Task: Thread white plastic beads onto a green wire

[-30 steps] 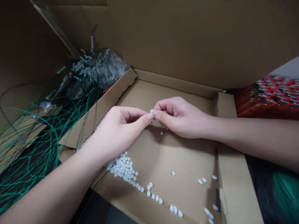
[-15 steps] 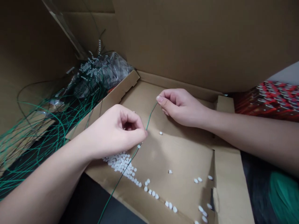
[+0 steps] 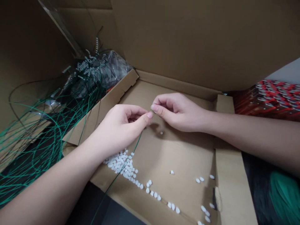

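A thin green wire runs from under my left hand down across the tray's front edge. My left thumb and forefinger are pinched together on it. My right hand has its thumb and forefinger pinched at the wire's upper end, right beside the left fingertips. The wire between the fingertips is almost wholly hidden. Both hands are over a shallow cardboard tray. Below my left hand lies a pile of small white beads. A single bead rests on the tray floor under my right hand.
A tangle of green wires spreads at the left, some strung with white pieces, next to a clear plastic bag. Red rods with pale tips stand at the right. A green bundle lies at the lower right.
My hands have come together: the left moved slightly up and right along the wire, the right slightly left and down. The stretch of wire between them has nearly disappeared from sight.
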Demonstrator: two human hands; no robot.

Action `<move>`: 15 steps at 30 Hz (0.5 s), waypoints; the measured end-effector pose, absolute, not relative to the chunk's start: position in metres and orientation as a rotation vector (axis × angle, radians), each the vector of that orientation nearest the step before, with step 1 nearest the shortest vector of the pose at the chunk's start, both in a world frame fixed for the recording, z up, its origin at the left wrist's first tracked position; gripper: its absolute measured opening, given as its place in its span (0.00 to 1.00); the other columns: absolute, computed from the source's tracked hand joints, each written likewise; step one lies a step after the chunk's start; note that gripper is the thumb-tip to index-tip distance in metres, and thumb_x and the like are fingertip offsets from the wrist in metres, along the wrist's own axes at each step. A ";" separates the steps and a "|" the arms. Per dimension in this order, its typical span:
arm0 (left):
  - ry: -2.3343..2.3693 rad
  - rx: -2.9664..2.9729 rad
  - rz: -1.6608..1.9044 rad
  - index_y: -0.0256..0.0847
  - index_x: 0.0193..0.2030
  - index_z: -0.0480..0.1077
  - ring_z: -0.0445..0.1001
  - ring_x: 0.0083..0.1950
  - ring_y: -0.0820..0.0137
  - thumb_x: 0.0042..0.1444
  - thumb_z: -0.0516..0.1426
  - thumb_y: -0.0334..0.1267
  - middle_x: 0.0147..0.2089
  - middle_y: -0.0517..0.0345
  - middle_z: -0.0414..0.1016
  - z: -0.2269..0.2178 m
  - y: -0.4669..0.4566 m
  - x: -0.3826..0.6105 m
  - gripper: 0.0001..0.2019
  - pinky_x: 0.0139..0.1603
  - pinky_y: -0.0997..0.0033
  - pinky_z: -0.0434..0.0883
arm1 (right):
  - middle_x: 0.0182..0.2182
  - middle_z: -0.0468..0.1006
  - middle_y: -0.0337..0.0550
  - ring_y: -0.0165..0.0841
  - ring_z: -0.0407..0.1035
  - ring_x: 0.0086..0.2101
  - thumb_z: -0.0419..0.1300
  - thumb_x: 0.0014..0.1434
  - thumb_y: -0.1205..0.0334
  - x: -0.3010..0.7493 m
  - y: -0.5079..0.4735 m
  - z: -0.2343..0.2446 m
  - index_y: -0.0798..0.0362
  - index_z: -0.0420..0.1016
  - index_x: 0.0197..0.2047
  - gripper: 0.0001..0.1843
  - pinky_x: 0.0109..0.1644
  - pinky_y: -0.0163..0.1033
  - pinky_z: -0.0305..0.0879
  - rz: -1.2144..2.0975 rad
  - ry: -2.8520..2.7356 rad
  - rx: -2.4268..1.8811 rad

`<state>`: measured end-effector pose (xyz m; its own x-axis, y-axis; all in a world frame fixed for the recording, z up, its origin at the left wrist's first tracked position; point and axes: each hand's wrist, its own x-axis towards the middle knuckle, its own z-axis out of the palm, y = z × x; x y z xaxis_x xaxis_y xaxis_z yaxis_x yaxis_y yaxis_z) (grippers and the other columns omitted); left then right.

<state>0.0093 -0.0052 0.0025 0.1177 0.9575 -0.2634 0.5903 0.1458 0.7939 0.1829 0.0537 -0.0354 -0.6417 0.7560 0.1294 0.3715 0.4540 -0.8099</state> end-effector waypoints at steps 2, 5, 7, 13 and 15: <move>1.529 1.483 0.574 0.39 0.34 0.77 0.65 0.27 0.75 0.54 0.59 0.42 0.27 0.60 0.73 -0.001 -0.006 0.009 0.09 0.24 0.78 0.58 | 0.21 0.64 0.36 0.23 0.53 0.22 0.57 0.61 0.57 0.182 0.052 -0.036 0.58 0.72 0.32 0.13 0.24 0.32 0.47 1.122 -2.237 -0.915; 1.510 1.414 0.617 0.39 0.33 0.77 0.65 0.26 0.75 0.52 0.61 0.40 0.27 0.59 0.74 -0.003 -0.007 0.008 0.07 0.23 0.79 0.58 | 0.21 0.65 0.36 0.23 0.53 0.22 0.59 0.60 0.55 0.183 0.051 -0.037 0.58 0.72 0.32 0.13 0.23 0.31 0.48 1.218 -2.208 -0.892; 1.506 1.387 0.620 0.39 0.32 0.76 0.65 0.25 0.76 0.52 0.62 0.40 0.27 0.59 0.75 -0.002 -0.006 0.007 0.07 0.21 0.79 0.57 | 0.21 0.66 0.36 0.23 0.53 0.22 0.60 0.59 0.54 0.183 0.052 -0.037 0.58 0.72 0.32 0.14 0.23 0.31 0.48 1.259 -2.199 -0.890; 1.526 1.328 0.636 0.38 0.32 0.75 0.61 0.21 0.78 0.50 0.62 0.38 0.24 0.60 0.73 -0.002 -0.003 0.003 0.06 0.20 0.79 0.54 | 0.17 0.58 0.31 0.21 0.48 0.19 0.61 0.59 0.54 0.184 0.055 -0.031 0.57 0.70 0.29 0.15 0.22 0.30 0.46 1.386 -2.151 -0.959; 1.534 1.317 0.618 0.38 0.32 0.76 0.64 0.23 0.77 0.49 0.62 0.38 0.26 0.58 0.74 -0.002 -0.002 0.002 0.06 0.22 0.79 0.56 | 0.17 0.57 0.31 0.21 0.47 0.18 0.60 0.59 0.54 0.184 0.055 -0.030 0.57 0.69 0.27 0.15 0.21 0.30 0.45 1.406 -2.152 -0.973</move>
